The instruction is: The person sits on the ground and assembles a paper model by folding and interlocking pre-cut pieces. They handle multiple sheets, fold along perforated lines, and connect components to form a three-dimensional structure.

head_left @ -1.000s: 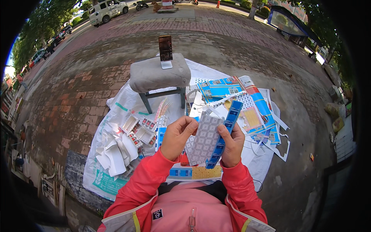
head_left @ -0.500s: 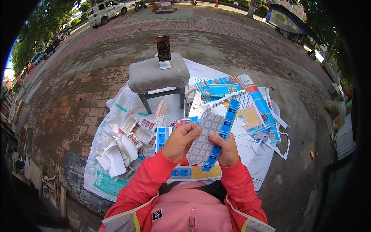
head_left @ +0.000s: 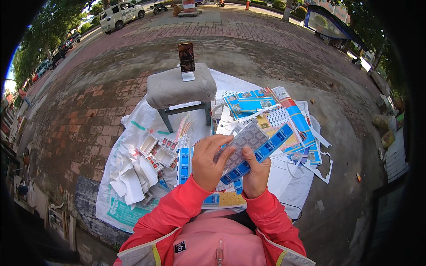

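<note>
In front of my chest I hold a printed paper strip, grey with rows of small squares, a blue band running along its lower right edge. It slants up toward the far right. My left hand closes on its left end, fingers bent, thumb at the near side. My right hand grips the blue edge from below, its thumb pressed on top. Beneath both hands lie more printed sheets in blue and yellow, partly covered. Small folded paper boxes sit left of my left hand, beside white curled paper pieces.
A grey padded stool bears a phone on a stand. Blue printed sheets and cut scraps pile up at the right. All this lies on a white woven sheet over paving. A van stands far off.
The paper strip has tilted from steep to slanting, its top swinging right and toward me. My left hand has turned, its fingers now at the strip's upper left edge.
</note>
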The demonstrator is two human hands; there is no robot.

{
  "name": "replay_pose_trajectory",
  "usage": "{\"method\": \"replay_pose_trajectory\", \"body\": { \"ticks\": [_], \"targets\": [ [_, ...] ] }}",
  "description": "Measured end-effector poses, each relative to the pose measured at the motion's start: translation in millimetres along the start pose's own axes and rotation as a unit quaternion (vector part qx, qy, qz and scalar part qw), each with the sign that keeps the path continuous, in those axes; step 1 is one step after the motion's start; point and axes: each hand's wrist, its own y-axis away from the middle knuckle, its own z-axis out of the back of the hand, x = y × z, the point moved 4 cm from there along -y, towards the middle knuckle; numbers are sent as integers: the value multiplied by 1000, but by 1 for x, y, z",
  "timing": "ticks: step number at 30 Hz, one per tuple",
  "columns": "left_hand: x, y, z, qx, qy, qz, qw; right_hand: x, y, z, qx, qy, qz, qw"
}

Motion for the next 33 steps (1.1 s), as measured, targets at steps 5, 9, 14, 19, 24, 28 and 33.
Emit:
{"method": "replay_pose_trajectory", "body": {
  "ticks": [5,9,14,19,24,28,33],
  "targets": [
    [-8,4,-7,8,-19,-27,999,13,2,-2,4,-36,42,998],
    [-4,6,-10,62,68,53,994,16,1,-2,29,-56,33,997],
    [-3,10,-9,91,162,143,972,5,-1,9,23,-49,22,998],
    [4,-8,6,74,59,55,994,22,-14,15,26,47,66,996],
    [5,-22,23,184,-57,-111,975,102,-8,0,63,584,471,658],
    [-4,-25,29,242,-81,-162,953,83,0,-21,270,655,418,569],
    [-6,-28,35,282,-71,-154,944,72,-1,-25,333,615,381,605]
  ]
}}
